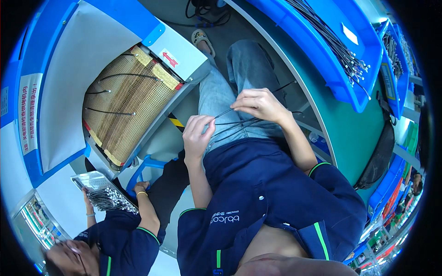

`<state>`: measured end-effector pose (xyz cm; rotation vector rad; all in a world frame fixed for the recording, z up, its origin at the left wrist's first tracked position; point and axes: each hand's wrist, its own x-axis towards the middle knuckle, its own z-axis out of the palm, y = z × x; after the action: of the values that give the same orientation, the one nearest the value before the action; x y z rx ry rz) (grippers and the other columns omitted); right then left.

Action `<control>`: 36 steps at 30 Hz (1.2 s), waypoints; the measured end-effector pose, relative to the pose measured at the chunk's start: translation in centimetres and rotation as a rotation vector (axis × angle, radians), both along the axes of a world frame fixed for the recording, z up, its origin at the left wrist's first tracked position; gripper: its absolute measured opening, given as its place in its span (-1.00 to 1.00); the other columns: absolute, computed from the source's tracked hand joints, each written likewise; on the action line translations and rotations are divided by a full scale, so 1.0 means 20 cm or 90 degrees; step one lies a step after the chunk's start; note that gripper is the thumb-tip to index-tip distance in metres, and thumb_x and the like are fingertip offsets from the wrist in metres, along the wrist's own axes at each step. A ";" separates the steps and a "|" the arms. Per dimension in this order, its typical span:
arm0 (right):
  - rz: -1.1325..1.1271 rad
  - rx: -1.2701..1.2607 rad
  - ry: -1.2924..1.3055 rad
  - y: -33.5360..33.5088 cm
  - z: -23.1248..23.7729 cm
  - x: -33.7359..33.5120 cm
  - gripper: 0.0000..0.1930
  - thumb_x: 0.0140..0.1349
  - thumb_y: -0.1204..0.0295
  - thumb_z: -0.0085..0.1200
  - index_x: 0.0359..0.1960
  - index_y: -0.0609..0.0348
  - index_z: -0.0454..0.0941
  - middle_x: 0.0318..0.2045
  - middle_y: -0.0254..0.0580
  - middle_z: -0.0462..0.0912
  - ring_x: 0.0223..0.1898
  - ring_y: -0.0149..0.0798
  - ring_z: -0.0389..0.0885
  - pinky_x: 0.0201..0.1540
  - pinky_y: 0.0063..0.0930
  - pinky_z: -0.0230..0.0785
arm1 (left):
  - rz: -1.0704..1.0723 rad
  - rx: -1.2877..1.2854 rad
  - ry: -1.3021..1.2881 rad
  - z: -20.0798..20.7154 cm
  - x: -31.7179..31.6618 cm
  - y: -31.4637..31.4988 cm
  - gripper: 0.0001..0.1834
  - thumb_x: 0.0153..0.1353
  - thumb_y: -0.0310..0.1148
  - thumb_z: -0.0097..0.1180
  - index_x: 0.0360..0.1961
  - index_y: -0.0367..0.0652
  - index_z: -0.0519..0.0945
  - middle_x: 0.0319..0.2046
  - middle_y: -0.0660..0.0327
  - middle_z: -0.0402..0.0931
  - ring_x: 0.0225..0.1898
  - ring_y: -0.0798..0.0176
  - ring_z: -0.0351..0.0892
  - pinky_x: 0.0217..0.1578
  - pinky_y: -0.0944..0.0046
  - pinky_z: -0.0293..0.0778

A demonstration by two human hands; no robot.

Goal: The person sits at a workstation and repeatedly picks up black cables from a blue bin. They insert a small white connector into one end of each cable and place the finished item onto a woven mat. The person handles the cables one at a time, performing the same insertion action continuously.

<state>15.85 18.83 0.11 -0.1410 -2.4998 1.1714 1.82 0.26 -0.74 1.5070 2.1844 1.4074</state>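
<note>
My left hand [197, 134] pinches a thin black cable [223, 113] between thumb and fingertips. A little higher and to the right, my right hand [262, 106] has its fingers closed on the same cable, and a short stretch of it shows between the hands. Several more thin black cables [230, 134] lie across my lap, over the jeans, just below the hands. A cable end with a small tip sticks out past my right hand. Whether all these pieces are separate cables I cannot tell.
At left a blue-and-white machine has a tan mesh conveyor belt [110, 131] carrying several short black cables. A seated co-worker at lower left holds a metal tray [85, 178] of cables. A blue bin [338, 85] with long black cables stands on the green table [352, 138] at right.
</note>
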 end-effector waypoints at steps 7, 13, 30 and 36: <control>-0.007 0.013 0.000 0.00 0.00 0.00 -0.88 0.01 0.50 0.21 -0.36 0.13 0.65 -0.45 -0.28 0.59 -0.45 -0.24 0.60 -0.42 -0.43 0.45 | -0.005 0.005 0.043 0.01 0.00 0.04 -0.81 -0.13 -0.65 0.26 -0.42 -0.24 0.59 -0.45 0.18 0.58 -0.39 0.18 0.56 -0.36 0.28 0.46; -0.003 -0.043 -0.015 -0.03 -0.01 -0.01 -0.87 0.00 0.50 0.22 -0.37 0.15 0.64 -0.45 -0.27 0.59 -0.42 -0.25 0.60 -0.39 -0.43 0.45 | -0.030 -0.022 0.047 0.01 -0.03 0.00 -0.81 -0.13 -0.64 0.25 -0.43 -0.23 0.59 -0.45 0.18 0.58 -0.38 0.17 0.55 -0.34 0.26 0.46; -0.075 -0.044 -0.086 0.20 -0.05 0.09 -0.90 -0.01 0.51 0.23 -0.42 0.21 0.61 -0.48 -0.21 0.60 -0.36 -0.20 0.58 -0.27 -0.39 0.41 | 0.182 -0.132 0.045 -0.01 -0.33 -0.40 -0.87 -0.07 -0.63 0.22 -0.43 -0.27 0.58 -0.45 0.14 0.56 -0.36 0.15 0.54 -0.28 0.26 0.44; -0.094 0.007 -0.012 0.17 -0.02 0.07 -0.87 -0.03 0.57 0.22 -0.38 0.21 0.61 -0.46 -0.20 0.60 -0.39 -0.22 0.59 -0.34 -0.42 0.43 | 0.183 -0.131 0.056 0.00 -0.33 -0.43 -0.87 -0.05 -0.65 0.21 -0.42 -0.29 0.57 -0.46 0.16 0.56 -0.42 0.26 0.51 -0.32 0.32 0.43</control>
<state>17.30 22.27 -0.36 -0.3299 -2.4652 1.1001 -4.87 -8.40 -0.83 1.2469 2.5928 1.1575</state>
